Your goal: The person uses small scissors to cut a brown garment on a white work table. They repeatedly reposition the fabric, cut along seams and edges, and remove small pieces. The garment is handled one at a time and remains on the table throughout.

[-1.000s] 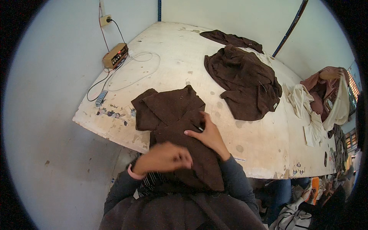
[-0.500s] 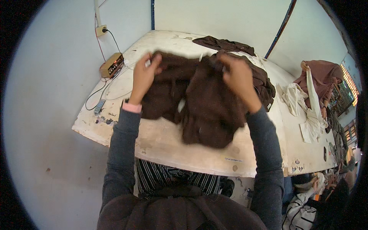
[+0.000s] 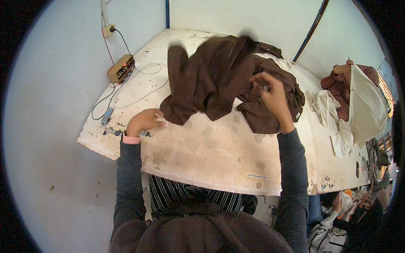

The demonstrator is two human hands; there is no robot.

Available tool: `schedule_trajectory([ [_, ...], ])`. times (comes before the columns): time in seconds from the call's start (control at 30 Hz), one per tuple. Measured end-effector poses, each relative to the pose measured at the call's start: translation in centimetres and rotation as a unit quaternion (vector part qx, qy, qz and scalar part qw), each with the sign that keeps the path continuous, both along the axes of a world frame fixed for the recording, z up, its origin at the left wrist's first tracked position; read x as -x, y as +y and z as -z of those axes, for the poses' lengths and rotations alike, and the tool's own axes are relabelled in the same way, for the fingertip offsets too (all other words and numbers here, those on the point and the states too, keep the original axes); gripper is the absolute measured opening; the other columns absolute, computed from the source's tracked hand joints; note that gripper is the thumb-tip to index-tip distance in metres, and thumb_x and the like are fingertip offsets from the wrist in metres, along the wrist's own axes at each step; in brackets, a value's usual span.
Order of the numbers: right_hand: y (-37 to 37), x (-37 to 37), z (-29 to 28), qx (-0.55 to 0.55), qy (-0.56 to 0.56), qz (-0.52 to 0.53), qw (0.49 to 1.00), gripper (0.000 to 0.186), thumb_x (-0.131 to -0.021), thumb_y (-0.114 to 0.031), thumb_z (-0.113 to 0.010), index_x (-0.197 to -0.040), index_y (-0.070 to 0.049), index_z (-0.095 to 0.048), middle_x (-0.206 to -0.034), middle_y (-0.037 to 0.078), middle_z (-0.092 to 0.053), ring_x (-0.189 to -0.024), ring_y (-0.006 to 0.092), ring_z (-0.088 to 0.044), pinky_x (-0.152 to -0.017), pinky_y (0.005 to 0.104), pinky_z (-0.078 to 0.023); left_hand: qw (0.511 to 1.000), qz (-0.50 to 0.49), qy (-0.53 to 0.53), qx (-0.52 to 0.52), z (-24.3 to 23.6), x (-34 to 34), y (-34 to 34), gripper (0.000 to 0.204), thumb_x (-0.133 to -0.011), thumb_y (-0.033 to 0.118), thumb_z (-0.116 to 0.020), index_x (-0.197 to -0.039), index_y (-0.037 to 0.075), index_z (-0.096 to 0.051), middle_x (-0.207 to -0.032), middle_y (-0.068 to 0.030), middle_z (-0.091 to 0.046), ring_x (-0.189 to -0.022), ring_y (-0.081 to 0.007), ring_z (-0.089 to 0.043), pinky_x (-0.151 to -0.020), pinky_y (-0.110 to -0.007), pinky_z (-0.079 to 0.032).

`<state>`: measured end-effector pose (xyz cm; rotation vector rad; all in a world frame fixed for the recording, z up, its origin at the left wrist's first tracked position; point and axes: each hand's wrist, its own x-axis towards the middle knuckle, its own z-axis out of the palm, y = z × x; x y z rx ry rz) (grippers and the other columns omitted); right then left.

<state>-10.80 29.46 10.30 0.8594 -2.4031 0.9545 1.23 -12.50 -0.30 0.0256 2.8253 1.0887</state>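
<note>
A dark brown garment (image 3: 206,76) is spread out over the far half of the pale table, its far edge blurred by motion. My left hand (image 3: 145,120) is closed at the garment's near left corner, a small white bit showing between the fingers. At the garment's right side is my right hand (image 3: 272,93), its fingers curled in a pinch against the brown cloth; the fingertips are partly hidden. Beside and under that hand lies a crumpled pile of the same brown cloth (image 3: 278,76).
Left of the garment are a small brown box with knobs (image 3: 121,68), its cables and a remote control (image 3: 107,115). A paper strip (image 3: 255,174) lies near the table's front edge. On the right, another person holds up a cream cloth (image 3: 366,105).
The brown garment has swung away from me and spread out. My left hand came down and nearer, and my right hand moved slightly. The other person's cream cloth is now raised and opened.
</note>
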Motion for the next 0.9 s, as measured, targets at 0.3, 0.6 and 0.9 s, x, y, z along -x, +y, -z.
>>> schedule_trajectory([
  [0.3,-5.3,-1.8,14.6,-0.037,-0.125,0.024,0.991,0.053,-0.082,-0.044,-0.084,-0.117,-0.008,-0.068,-0.118,0.008,-0.068,-0.108,0.0283,-0.067,-0.091,0.0423,-0.053,0.936,-0.154,0.288,0.13,3.2,3.5,7.1,0.072,-0.089,0.042,-0.077,-0.142,0.002,-0.049,-0.131,-0.0268,-0.057,-0.118,-0.0388,-0.061,-0.09,-0.045,-0.054],
  [0.6,-1.4,1.9,11.3,0.103,0.022,0.098,0.99,0.028,-0.083,-0.005,-0.065,-0.11,-0.005,-0.073,-0.103,0.02,-0.074,-0.096,0.0397,-0.071,-0.084,0.0434,-0.056,0.895,-0.206,0.391,0.061,3.3,4.3,0.5,0.022,-0.084,0.01,-0.073,-0.106,0.007,-0.069,-0.102,-0.0124,-0.068,-0.097,-0.0361,-0.064,-0.084,-0.042,-0.051],
  [0.9,13.1,0.2,7.0,0.202,-0.019,0.161,0.966,0.033,-0.088,0.009,-0.05,-0.117,0.005,-0.065,-0.109,0.011,-0.071,-0.108,0.0182,-0.064,-0.099,0.0304,-0.047,0.964,-0.045,0.26,0.036,2.2,-5.6,-4.1,0.023,-0.08,0.004,-0.077,-0.103,0.003,-0.074,-0.109,-0.0105,-0.072,-0.1,-0.0296,-0.065,-0.092,-0.037,-0.05],
])
